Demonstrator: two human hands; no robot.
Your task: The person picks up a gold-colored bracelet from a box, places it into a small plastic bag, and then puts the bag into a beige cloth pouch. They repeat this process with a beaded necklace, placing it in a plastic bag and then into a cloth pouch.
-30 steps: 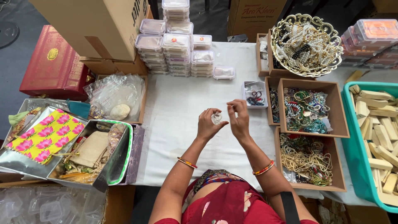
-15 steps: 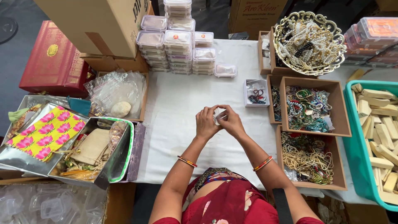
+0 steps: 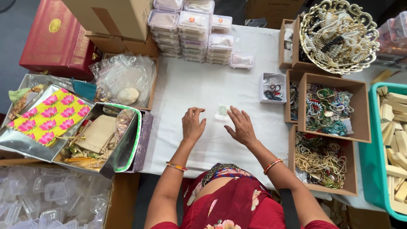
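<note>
A small clear plastic pouch (image 3: 222, 112) with something greenish inside lies flat on the white table cloth (image 3: 203, 85). My right hand (image 3: 241, 126) hovers just right of it, fingers spread, fingertips almost touching the pouch. My left hand (image 3: 193, 124) is open a little to the left of the pouch, palm down, holding nothing. Both wrists wear thin coloured bangles.
Stacked clear lidded boxes (image 3: 190, 29) stand at the back. A small white box of beads (image 3: 272, 87) and brown trays of necklaces (image 3: 328, 108) sit right, beside a teal crate (image 3: 392, 148). A silver tray with cloth pouches (image 3: 99, 138) sits left.
Both hands held the small pouch together above the table; now it lies on the cloth and the hands have let go and spread apart.
</note>
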